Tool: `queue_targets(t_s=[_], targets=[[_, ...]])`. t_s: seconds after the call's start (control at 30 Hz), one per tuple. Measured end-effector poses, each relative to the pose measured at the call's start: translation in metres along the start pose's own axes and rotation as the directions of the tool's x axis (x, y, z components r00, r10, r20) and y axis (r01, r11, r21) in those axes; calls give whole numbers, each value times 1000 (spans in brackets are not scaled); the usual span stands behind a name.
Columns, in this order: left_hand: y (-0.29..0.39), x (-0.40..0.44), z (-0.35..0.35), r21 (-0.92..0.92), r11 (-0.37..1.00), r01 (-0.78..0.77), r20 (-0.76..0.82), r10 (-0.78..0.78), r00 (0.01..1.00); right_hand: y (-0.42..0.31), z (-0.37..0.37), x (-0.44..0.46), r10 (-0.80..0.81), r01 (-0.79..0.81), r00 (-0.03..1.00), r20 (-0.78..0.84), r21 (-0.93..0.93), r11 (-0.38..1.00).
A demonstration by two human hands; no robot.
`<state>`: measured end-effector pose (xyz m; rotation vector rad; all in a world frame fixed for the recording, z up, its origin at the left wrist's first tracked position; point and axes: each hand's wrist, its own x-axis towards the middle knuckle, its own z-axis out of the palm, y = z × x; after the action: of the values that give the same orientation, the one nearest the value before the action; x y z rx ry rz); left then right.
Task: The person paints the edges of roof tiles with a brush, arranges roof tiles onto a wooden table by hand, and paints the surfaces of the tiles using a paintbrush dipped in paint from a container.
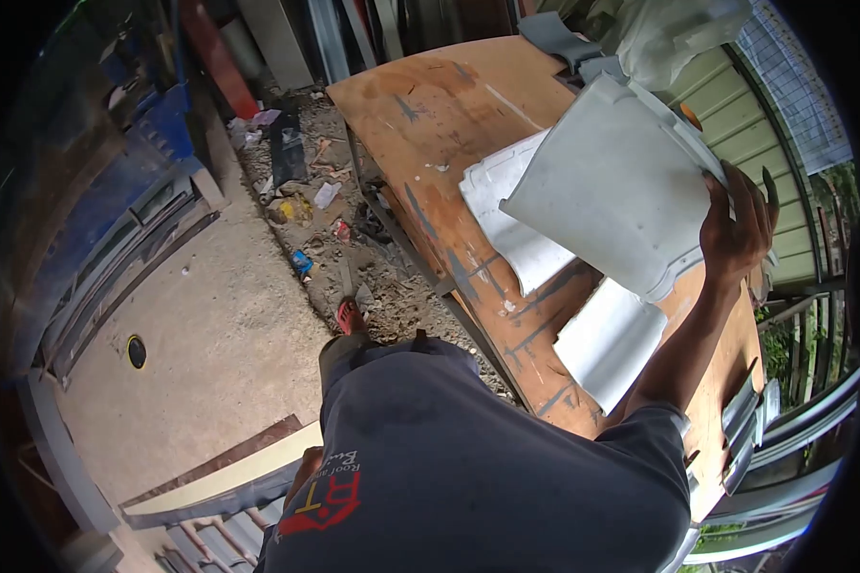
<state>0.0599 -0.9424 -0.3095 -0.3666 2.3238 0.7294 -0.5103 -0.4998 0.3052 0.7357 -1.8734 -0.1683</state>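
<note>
My right hand (739,222) is closed on the right edge of a large grey roof tile (613,177), its fingers curled round the rim. The tile is tilted up over the wooden board and covers part of a white tile (508,205) lying there. Nearer to me, another white curved piece (610,336) lies on the board, partly under the grey tile's lower edge. My left hand (306,470) hangs low beside my shirt. Only a sliver of it shows and its fingers are hidden.
The stained wooden board (425,105) forms a worktop. Cloudy plastic sheeting (674,38) and grey scraps (556,40) lie at its far end. Metal strips (741,420) stand off its right side. Rubble and litter (301,205) cover the ground beside a concrete slab (201,315).
</note>
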Motion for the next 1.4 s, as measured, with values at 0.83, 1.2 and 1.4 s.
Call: queue_targets(t_s=[0.83,1.2,1.4], targets=[[-97,224,-331,-783,494,378,205,-369,907,-106,433,159,-577,161,735,355,735,658],[-29,262,-445,-863,468,191,-128,-569,812,-207,748,114,-588,-31,587,557,741,671],[-8,261,-475,-830,531,171,-214,-586,782,-281,730,109,-286,-416,630,722,625,661]])
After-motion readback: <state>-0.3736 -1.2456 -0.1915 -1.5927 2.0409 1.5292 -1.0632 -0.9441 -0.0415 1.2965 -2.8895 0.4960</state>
